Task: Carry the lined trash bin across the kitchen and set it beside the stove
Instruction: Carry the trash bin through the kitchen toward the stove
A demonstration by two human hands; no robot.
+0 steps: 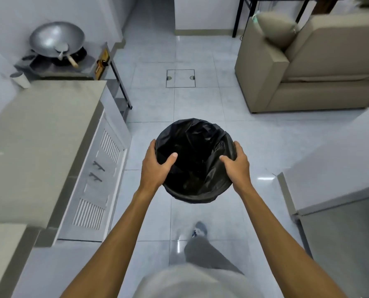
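A round trash bin (195, 147) lined with a black plastic bag hangs above the tiled floor in the middle of the view. My left hand (156, 166) grips its left rim, thumb inside the bag. My right hand (237, 164) grips the right rim the same way. The stove (56, 61) stands at the far left on a low metal stand, with a large steel wok (54, 39) and a spatula on it.
A grey counter (39, 134) with louvred cabinet doors runs along the left. A beige sofa (308, 67) sits at the far right. A floor hatch (180, 78) lies ahead. A grey appliance (340, 211) is at the near right. My leg and shoe (199, 230) show below.
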